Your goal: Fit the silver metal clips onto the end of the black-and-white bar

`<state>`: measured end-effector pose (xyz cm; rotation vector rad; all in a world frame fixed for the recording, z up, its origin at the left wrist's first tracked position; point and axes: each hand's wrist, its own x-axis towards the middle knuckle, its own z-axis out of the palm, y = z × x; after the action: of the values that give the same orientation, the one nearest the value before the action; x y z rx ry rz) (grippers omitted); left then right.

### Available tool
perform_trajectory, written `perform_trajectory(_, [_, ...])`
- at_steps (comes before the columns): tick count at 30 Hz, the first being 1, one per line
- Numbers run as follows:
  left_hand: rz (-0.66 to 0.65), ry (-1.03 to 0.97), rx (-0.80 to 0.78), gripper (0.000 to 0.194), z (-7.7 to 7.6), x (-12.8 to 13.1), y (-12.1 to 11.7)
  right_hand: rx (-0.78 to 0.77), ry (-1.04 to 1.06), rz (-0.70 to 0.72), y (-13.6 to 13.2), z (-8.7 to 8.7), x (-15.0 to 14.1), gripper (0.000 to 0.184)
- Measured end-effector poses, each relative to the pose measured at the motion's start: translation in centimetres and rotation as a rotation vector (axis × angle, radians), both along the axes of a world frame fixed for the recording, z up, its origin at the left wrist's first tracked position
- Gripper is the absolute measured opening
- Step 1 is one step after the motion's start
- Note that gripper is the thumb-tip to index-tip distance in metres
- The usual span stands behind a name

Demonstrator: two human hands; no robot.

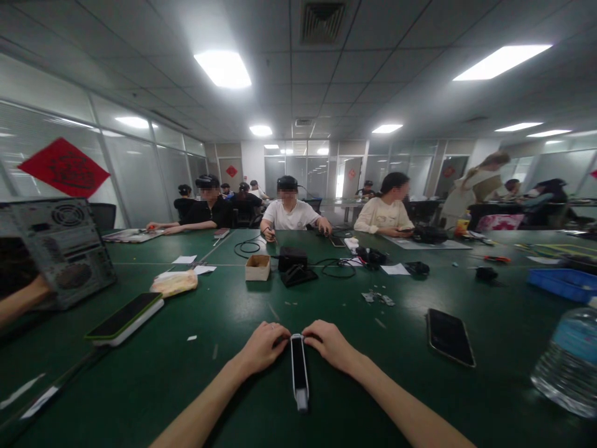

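A slim black and white device (299, 372) lies lengthwise on the green table (196, 386), its near end pointing toward me. My left hand (263, 346) grips its far end from the left with curled fingers. My right hand (329, 343) holds the same end from the right, fingers bent around it. Both forearms stretch in from the bottom edge.
A dark phone (449, 336) lies to the right, a tablet in a white case (125, 318) to the left. A water bottle (566, 364) stands at the right edge. A small cardboard box (257, 267), a black stand (295, 266) and cables sit ahead. Several people sit across the table.
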<state>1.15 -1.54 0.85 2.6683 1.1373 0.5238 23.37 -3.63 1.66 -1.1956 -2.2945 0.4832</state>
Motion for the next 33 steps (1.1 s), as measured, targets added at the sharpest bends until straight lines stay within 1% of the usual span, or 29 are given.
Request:
perform_trajectory(4, [0.005,-0.008,-0.005,0.017,0.1,0.0,0.0,-0.027,-0.03,0.001,-0.1,0.3,0.0,0.019])
perform_trajectory(6, [0.005,-0.009,-0.01,0.017,0.2,0.0,0.0,-0.038,-0.079,0.001,0.1,0.5,0.5,0.025])
perform_trajectory(8, [0.0,-0.01,-0.014,0.018,0.3,0.0,0.0,-0.035,-0.133,-0.02,0.9,0.7,1.6,0.035])
perform_trajectory(10, [-0.007,-0.013,-0.016,0.019,0.3,-0.1,0.0,-0.005,-0.18,-0.084,2.1,0.7,3.6,0.036])
perform_trajectory(12, [-0.009,-0.017,-0.017,0.019,0.3,-0.1,0.0,0.052,-0.227,-0.212,3.5,0.4,6.5,0.03])
perform_trajectory(15, [-0.012,-0.022,-0.014,0.019,0.1,-0.2,0.2,0.134,-0.306,-0.536,5.3,-0.8,11.8,0.029])
perform_trajectory(17, [-0.02,-0.029,-0.01,0.019,0.0,-0.2,0.2,0.13,-0.348,-0.755,6.0,-2.0,15.2,0.032])
perform_trajectory(18, [-0.024,-0.031,-0.01,0.019,0.0,-0.2,0.2,0.119,-0.352,-0.836,6.3,-2.6,16.6,0.033])
perform_trajectory(19, [-0.025,-0.032,-0.01,0.019,0.0,-0.2,0.2,0.098,-0.346,-0.893,6.4,-3.2,17.7,0.033])
perform_trajectory(21, [-0.023,-0.029,-0.012,0.019,0.1,-0.2,0.1,0.058,-0.326,-0.941,6.6,-4.1,19.2,0.033])
perform_trajectory(23, [-0.017,-0.024,-0.014,0.019,0.3,-0.1,0.1,0.042,-0.316,-0.94,6.8,-4.7,19.6,0.034])
perform_trajectory(26, [-0.013,-0.013,-0.013,0.019,0.3,-0.1,0.1,0.067,-0.336,-0.955,7.6,-5.2,19.3,0.035])
perform_trajectory(30, [-0.016,-0.013,-0.011,0.019,0.1,-0.1,0.2,0.103,-0.369,-0.967,8.8,-5.5,18.9,0.034])
perform_trajectory(33, [-0.021,-0.021,-0.014,0.02,0.2,-0.1,0.1,0.122,-0.368,-0.969,9.3,-5.6,19.0,0.03])
